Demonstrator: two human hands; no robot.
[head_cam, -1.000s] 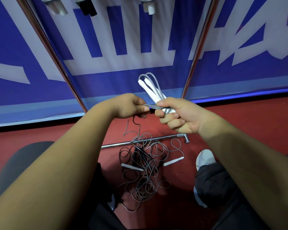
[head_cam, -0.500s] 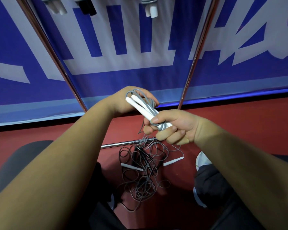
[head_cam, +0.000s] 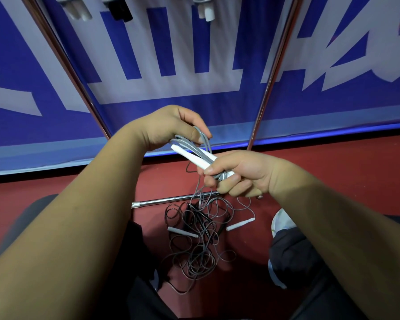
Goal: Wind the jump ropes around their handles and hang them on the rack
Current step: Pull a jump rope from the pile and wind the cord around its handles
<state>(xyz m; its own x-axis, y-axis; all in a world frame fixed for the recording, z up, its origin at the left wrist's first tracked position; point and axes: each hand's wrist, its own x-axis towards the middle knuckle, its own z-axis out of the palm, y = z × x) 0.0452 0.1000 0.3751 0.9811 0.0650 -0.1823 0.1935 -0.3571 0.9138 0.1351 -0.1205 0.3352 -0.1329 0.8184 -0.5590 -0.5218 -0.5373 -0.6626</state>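
Head view: right hand (head_cam: 240, 174) grips the paired white handles (head_cam: 194, 157); left hand (head_cam: 169, 128) fingers (head_cam: 194, 121) pinch the grey rope (head_cam: 202, 140) looped over their far end, above the floor tangle (head_cam: 199, 241). Winding looks midway. Next, pull that loop taut round the handles, then lift the bundle to the rack (head_cam: 271, 72).

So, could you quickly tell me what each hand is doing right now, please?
Left hand: closed, pinching the loops of the grey rope.
Right hand: closed around the white handles and the rope wound on them.
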